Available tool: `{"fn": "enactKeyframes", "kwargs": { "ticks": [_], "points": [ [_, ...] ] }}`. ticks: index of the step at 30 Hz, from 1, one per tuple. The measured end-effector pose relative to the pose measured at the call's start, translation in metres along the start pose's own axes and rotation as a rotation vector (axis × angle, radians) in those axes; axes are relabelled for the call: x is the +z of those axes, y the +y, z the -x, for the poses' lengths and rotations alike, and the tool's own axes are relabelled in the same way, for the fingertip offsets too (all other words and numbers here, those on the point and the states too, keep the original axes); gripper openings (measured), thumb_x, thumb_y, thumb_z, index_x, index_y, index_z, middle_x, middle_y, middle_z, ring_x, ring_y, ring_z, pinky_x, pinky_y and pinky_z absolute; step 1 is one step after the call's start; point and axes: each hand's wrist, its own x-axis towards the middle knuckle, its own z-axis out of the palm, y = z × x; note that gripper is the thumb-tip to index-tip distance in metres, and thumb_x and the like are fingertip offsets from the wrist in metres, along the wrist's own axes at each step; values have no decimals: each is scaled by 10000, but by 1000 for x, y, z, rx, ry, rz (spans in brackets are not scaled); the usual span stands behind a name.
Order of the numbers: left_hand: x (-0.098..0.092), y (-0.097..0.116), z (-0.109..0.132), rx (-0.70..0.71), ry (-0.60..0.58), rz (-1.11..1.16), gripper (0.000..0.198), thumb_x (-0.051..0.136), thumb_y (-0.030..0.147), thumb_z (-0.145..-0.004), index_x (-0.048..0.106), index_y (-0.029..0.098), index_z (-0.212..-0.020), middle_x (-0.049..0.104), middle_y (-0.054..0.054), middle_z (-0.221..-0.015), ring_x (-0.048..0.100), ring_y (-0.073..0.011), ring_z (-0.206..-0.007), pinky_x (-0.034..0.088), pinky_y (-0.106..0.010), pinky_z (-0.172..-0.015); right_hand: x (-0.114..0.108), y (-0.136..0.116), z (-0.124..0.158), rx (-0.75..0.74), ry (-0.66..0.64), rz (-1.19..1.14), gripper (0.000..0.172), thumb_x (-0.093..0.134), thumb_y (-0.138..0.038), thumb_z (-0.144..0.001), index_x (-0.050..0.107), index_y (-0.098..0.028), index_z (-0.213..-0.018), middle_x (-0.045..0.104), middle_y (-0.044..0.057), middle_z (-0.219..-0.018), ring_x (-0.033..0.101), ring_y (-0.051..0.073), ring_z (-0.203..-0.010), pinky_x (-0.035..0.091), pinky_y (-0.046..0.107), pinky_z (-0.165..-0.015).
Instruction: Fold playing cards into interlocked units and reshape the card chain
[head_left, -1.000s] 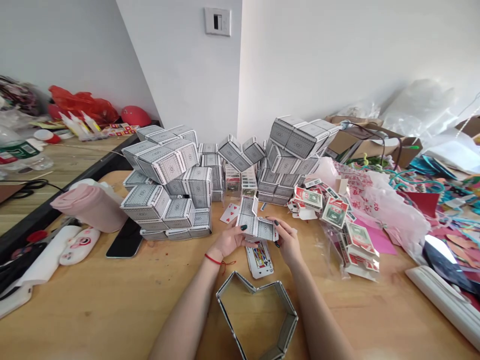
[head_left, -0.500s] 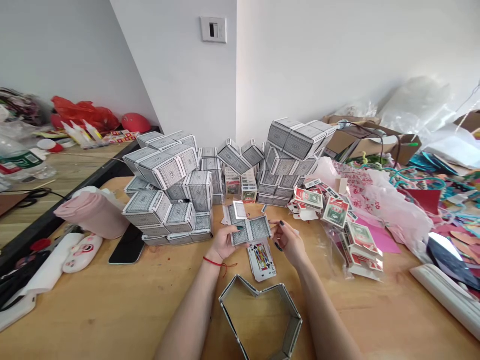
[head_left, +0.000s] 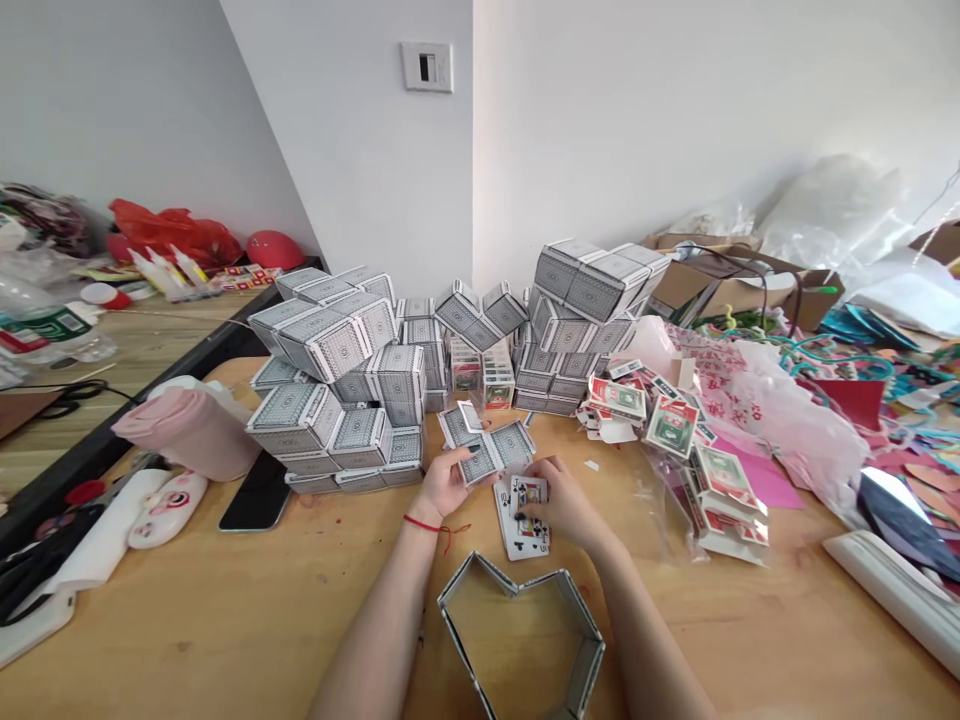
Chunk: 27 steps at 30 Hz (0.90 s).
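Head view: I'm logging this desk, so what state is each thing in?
Left hand: gripping folded card strip, held up.
Right hand: fingers resting on face-up cards.
Face-up cards: stacked flat on table.
Heart-shaped card frame: lying flat, nothing inside.
Phone: face up, screen dark.
Card blocks: piled up.

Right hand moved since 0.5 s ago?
Yes. The right hand came off the folded card strip, toward the person, onto the face-up card pile, which stayed put by the heart-shaped frame.
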Motion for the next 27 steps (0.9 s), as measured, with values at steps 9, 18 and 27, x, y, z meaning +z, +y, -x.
{"fn": "enactKeyframes", "kwargs": {
  "ticks": [9,18,27],
  "points": [
    [-1,3,-8,-4,360,87,106,505,85,-723,590,100,-784,621,-14,-539,547,-99,-387,461,-178,-341,-17,-11,2,74,46,-707,280,569,-450,-722,434,-205,-734,559,-33,-606,493,102,-413,369,215,-366],
    [5,6,-7,9,368,109,127,463,77,-761,582,112,-784,631,-17,-558,561,-93,-394,463,-159,-343,-17,-23,7,19,-30,-906,255,623,-378,-709,466,-196,-794,579,-35,-587,531,108,-383,414,214,-340],
    [4,3,-8,7,377,62,86,514,78,-726,593,104,-748,632,-14,-553,558,-93,-397,463,-166,-352,-16,-26,6,42,83,-891,246,627,-380,-694,479,-199,-770,592,-33,-597,527,112,-393,412,223,-339]
  ]
}}
